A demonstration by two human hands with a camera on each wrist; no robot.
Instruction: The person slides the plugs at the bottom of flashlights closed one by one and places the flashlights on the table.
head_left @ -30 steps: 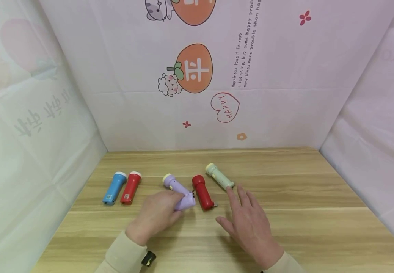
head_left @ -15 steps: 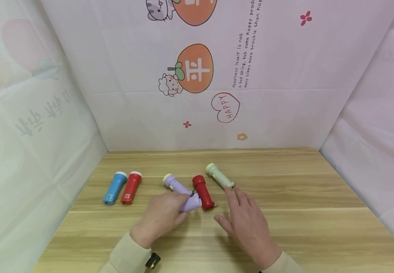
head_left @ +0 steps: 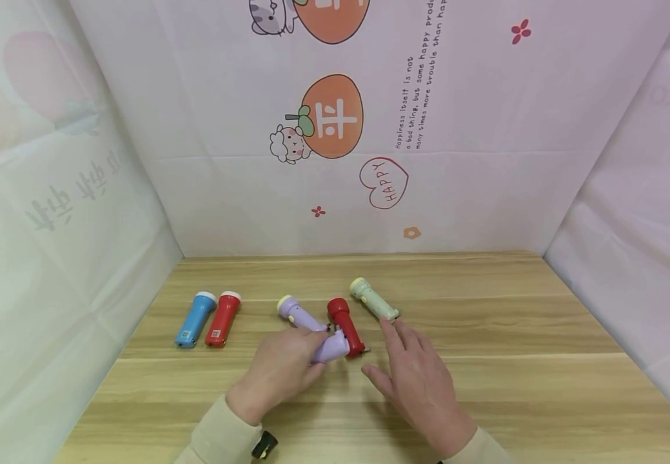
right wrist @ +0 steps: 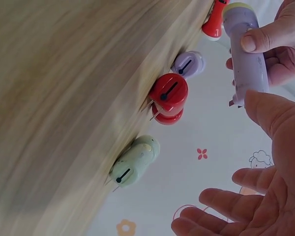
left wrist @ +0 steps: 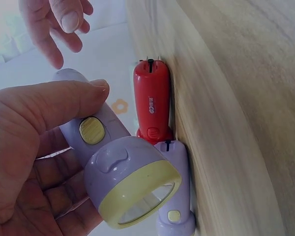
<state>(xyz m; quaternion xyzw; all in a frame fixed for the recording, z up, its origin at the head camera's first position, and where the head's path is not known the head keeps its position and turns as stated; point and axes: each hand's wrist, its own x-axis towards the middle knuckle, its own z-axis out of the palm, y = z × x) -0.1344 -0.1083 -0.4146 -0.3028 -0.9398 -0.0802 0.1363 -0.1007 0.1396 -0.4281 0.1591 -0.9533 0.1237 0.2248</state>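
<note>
My left hand (head_left: 282,367) holds a purple flashlight (head_left: 332,348) with a pale yellow lens ring. In the left wrist view its thumb lies along the barrel, above the yellow button (left wrist: 92,130). The flashlight's tail points toward my right hand (head_left: 418,380), whose fingers are spread and hold nothing. A second purple flashlight (head_left: 302,318) lies on the table just beyond my left hand. Right of it lies a red flashlight (head_left: 342,316), partly overlapped by the held one in the head view. Near my right fingertips lies a pale green flashlight (head_left: 374,299); metal prongs stick out of its tail.
On the left of the wooden table (head_left: 514,309), a blue flashlight (head_left: 195,321) and another red flashlight (head_left: 224,319) with white heads lie side by side. Printed white cloth (head_left: 456,206) stands behind the table and along both sides.
My left hand has moved right with the purple flashlight, whose tail now overlaps the red flashlight in the head view. My right hand has shifted very slightly left. The flashlights on the table stay put.
</note>
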